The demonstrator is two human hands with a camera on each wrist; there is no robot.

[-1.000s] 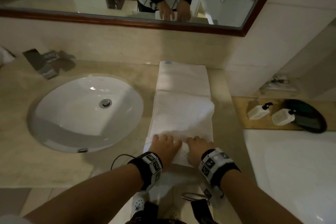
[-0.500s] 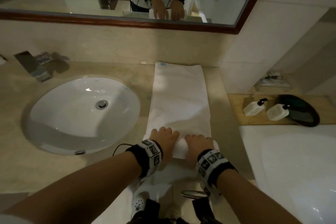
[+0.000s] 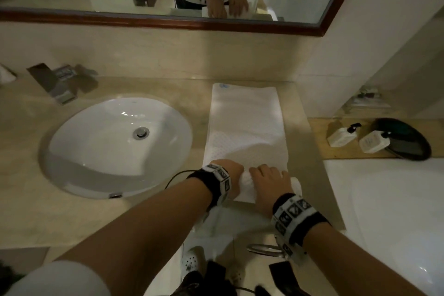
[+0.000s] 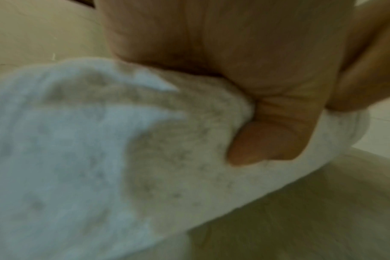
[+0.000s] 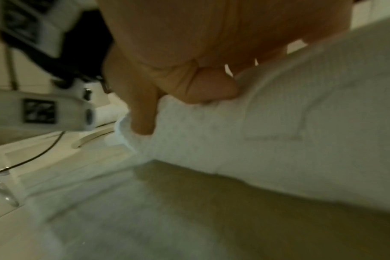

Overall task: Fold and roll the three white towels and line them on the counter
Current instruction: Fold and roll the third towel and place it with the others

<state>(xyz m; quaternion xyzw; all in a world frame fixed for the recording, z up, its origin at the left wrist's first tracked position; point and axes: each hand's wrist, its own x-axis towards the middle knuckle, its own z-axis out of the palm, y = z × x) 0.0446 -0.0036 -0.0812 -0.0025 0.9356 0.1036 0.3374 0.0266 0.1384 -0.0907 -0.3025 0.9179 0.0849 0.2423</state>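
A white towel (image 3: 245,122) lies folded into a long strip on the beige counter (image 3: 28,199), right of the sink, running from the back wall to the front edge. Its near end is a short roll (image 3: 248,188). My left hand (image 3: 230,170) and right hand (image 3: 269,178) sit side by side on that roll, fingers curled over it. In the left wrist view the thumb (image 4: 267,137) digs into the towel (image 4: 78,158). The right wrist view has the thumb (image 5: 209,86) and a finger (image 5: 142,112) gripping the roll (image 5: 278,132). No other rolled towel is in view.
A white oval sink (image 3: 115,144) with a chrome faucet (image 3: 60,84) fills the counter's left. To the right, a lower wooden shelf holds two pump bottles (image 3: 341,134) and a dark dish (image 3: 408,139), beside a white bathtub (image 3: 396,211). More white cloth (image 3: 216,221) hangs below the counter's front edge.
The raised fold across the towel's middle has been drawn flat. The near end has turned into a roll under both hands, which have edged forward.
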